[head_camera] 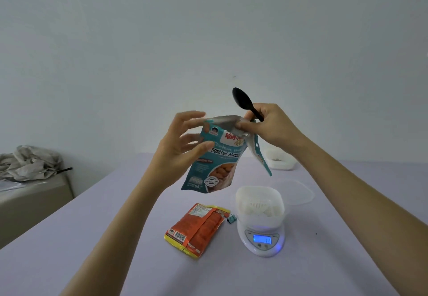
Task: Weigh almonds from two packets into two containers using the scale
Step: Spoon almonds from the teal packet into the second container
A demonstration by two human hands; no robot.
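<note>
hanging above the table (pixel 92 237), the teal almond packet (pixel 215 156) has its mouth open; the left hand (pixel 180 142) grips its left edge, the right hand (pixel 266 124) pinches its right rim while holding a black spoon (pixel 243 101), bowl up. below, a white container (pixel 259 205) sits on the lit scale (pixel 261 240), with the orange packet (pixel 196 228) just beside it

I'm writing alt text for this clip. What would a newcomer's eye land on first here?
First, the teal almond packet, held up mid-frame with its top open by the left hand and right hand, which also grips an upturned black spoon. Below it, the scale glows blue on the table with a white container on top, and an orange packet lies just left of it.
</note>
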